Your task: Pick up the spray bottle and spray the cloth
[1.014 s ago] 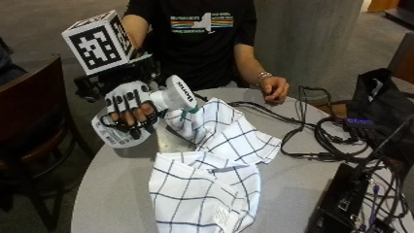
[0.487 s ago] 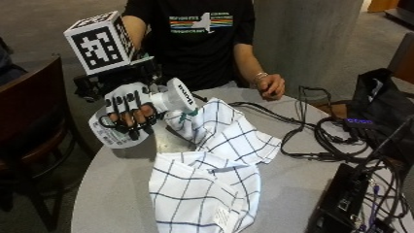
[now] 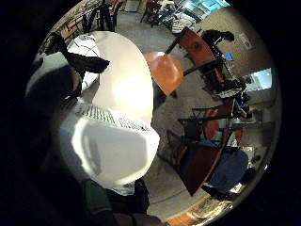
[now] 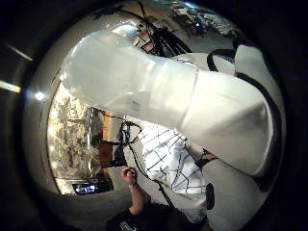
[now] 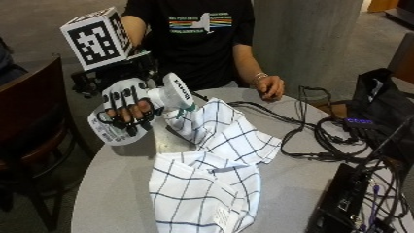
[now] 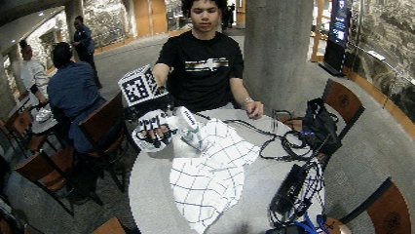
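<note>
Your hand (image 5: pixel 128 108) tips a touch more with the bottle (image 5: pixel 146 110) in its grip, nozzle nearer the cloth (image 5: pixel 213 162).

Outside views face the seated person across the table (image 5: pixel 116 194), palm views close

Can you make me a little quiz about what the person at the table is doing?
1. True or false: the spray bottle stands on the table.
2. What pattern does the cloth have?
3. Where is the bare hand? A) resting at the table's edge B) on the cloth C) on the bottle

Key:
1. False; the gloved right hand holds it up in the air, its nozzle toward the cloth.
2. White with dark checks.
3. A
</note>
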`<state>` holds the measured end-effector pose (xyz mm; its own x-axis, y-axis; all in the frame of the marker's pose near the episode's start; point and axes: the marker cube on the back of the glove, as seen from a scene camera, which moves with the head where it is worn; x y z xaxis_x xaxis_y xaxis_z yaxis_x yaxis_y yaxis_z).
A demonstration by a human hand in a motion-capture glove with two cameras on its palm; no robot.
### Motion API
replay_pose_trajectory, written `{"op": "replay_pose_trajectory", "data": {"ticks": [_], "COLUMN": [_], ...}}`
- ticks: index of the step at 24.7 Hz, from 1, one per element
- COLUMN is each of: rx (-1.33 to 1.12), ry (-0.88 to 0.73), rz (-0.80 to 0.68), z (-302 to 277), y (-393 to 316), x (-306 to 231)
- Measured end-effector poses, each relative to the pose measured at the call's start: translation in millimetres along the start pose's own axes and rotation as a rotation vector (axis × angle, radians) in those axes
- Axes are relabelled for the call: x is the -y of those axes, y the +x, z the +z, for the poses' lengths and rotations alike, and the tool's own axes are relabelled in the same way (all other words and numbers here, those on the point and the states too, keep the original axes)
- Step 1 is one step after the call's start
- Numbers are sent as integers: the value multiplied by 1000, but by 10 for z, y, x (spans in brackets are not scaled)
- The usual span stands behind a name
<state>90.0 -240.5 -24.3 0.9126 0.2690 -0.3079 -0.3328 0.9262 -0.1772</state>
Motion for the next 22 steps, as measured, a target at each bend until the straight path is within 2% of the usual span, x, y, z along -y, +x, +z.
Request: {"op": "replay_pose_trajectory", "data": {"ticks": [4,11,18,22], "rx": [123,628,1069,1166], "ry": [56,199,137,125], "rz": [-5,-64,-99,-191], "z": [-55,-258,-172,116], "y": [-33,-279,-1138,-1732], "x": [-36,-228,-529,-683]}}
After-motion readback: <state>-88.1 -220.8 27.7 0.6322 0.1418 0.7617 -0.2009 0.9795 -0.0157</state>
